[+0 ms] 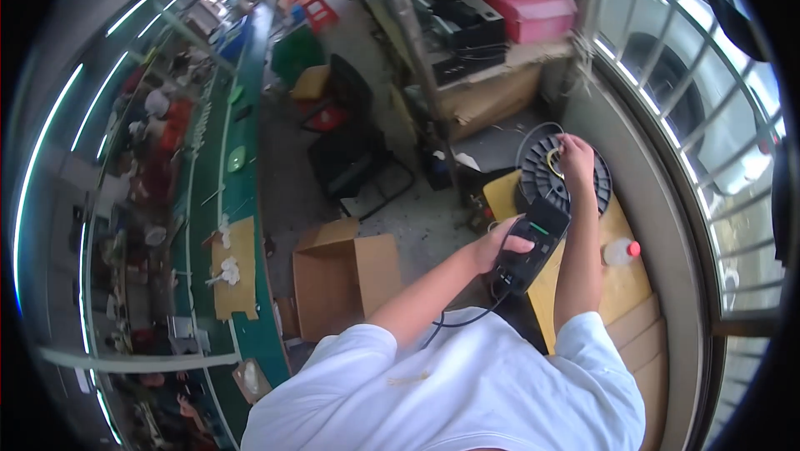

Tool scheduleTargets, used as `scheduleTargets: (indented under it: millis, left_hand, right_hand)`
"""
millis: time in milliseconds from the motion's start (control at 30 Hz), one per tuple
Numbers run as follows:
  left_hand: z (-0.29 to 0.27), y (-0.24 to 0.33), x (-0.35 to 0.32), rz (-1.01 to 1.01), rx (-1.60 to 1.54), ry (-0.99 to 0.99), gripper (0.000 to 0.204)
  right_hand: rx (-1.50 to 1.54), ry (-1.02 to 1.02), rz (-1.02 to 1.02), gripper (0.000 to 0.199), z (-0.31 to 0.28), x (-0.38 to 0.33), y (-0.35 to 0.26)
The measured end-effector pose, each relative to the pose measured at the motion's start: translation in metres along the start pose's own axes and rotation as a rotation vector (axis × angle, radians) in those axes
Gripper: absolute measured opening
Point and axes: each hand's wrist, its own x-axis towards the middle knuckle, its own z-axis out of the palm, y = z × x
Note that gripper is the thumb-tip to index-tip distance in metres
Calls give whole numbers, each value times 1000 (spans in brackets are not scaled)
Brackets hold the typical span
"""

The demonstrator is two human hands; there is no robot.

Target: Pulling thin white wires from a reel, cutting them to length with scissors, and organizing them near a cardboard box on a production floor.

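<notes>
My left hand [497, 247] is wrapped round a black handheld device [527, 258] with buttons and a small lit green strip. A dark cord [467, 320] hangs from its lower end across my shirt. Farther off, my right hand [577, 159] is closed, fingertips together, over a large black slotted spool [597, 188]. A thin grey cable [525, 144] loops up from the spool to those fingers; just what they pinch is too small to make out clearly. The spool lies flat on a yellowish tabletop [621, 288], beyond the device.
A clear bottle [617, 253] with a red cap lies near my right forearm. An open cardboard box [325, 293] stands left of me, beside a long green workbench [231, 234]. Black chairs [346, 159] occupy the aisle. A barred window [692, 101] borders the right side.
</notes>
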Motion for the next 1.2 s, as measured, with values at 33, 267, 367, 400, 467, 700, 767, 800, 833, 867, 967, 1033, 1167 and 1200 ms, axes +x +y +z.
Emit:
scheduleTargets:
  millis: [33, 267, 367, 400, 467, 700, 767, 800, 833, 867, 967, 1033, 1167, 1200]
  left_hand:
    - [-5, 6, -23, 50, 20, 69, 54]
    - [-26, 2, -207, 304, -191, 639, 63]
    - [-17, 7, -250, 482, -294, 654, 61]
    - [-22, 4, -260, 570, -320, 714, 61]
    - [-30, 1, -274, 676, -356, 794, 61]
    - [-38, -16, -258, 444, -531, 730, 67]
    - [-48, -38, -244, 316, -531, 600, 63]
    - [-45, -41, -233, 308, -466, 511, 63]
    - [-45, -44, -224, 310, -397, 440, 64]
    - [-43, -45, -219, 288, -374, 428, 64]
    - [-12, -19, -208, 459, -230, 411, 54]
    - [-8, -20, -209, 495, -213, 424, 50]
    - [-19, -30, -220, 508, -254, 485, 39]
    - [-18, -32, -220, 530, -267, 505, 39]
  right_hand:
    - [90, -123, 46, 18, 16, -17, 1]
    - [605, -260, 525, 19, 75, -134, 65]
    - [785, -205, 911, 27, 48, -190, 124]
    - [796, -195, 884, 28, 28, -204, 134]
    - [812, 92, 924, 26, -13, -215, 127]
    - [1041, 164, 398, 14, -141, -114, 68]
    - [1047, 139, 323, 13, -154, -66, 53]
    - [1033, 145, 304, 16, -158, -38, 49]
    - [1041, 136, 296, 18, -169, 0, 54]
    - [1051, 123, 296, 22, -175, 41, 61]
    - [839, 66, 227, 24, -128, 124, 52]
    - [686, -86, 179, 25, -50, 122, 35]
    - [-38, -435, -4, 20, 129, -36, -4]
    - [-352, -530, -178, 20, 153, -78, 0]
